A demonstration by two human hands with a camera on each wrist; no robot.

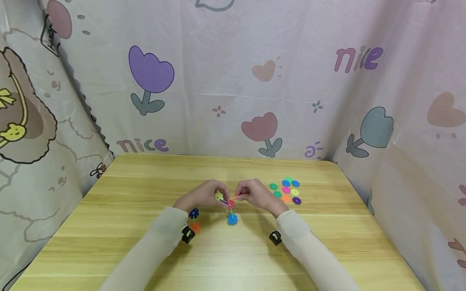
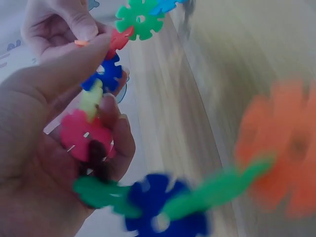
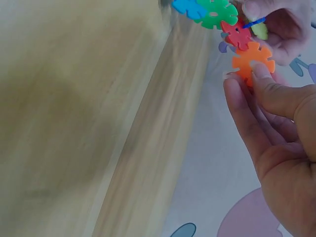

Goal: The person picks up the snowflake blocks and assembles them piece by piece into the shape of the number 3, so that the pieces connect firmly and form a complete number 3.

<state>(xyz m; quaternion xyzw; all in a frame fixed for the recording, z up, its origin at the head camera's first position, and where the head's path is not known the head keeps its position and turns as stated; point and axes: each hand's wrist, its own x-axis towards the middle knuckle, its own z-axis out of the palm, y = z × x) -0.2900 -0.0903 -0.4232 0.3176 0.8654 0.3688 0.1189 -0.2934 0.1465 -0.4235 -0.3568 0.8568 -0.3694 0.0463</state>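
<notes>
Above the middle of the table, my left hand (image 1: 208, 195) holds a chain of slotted plastic snowflake discs, pinching a blue disc (image 2: 104, 74). Yellow (image 2: 91, 101) and pink discs (image 2: 85, 134) of that chain lie in the palm. From there it runs on to a dark blue disc (image 1: 194, 213) and an orange disc (image 1: 195, 227) hanging by the left wrist. My right hand (image 1: 257, 197) pinches another orange disc (image 3: 253, 60) between thumb and fingers, its edge against a red disc (image 3: 237, 37). Green (image 3: 217, 14) and light blue discs (image 1: 232, 219) extend from the red one.
Right of the hands, loose discs lie in a group on the wooden table (image 1: 320, 250), among them a pink disc (image 1: 286, 190) and a purple disc (image 1: 296, 200). A patterned cloth (image 1: 204, 121) hangs behind the table and along its sides.
</notes>
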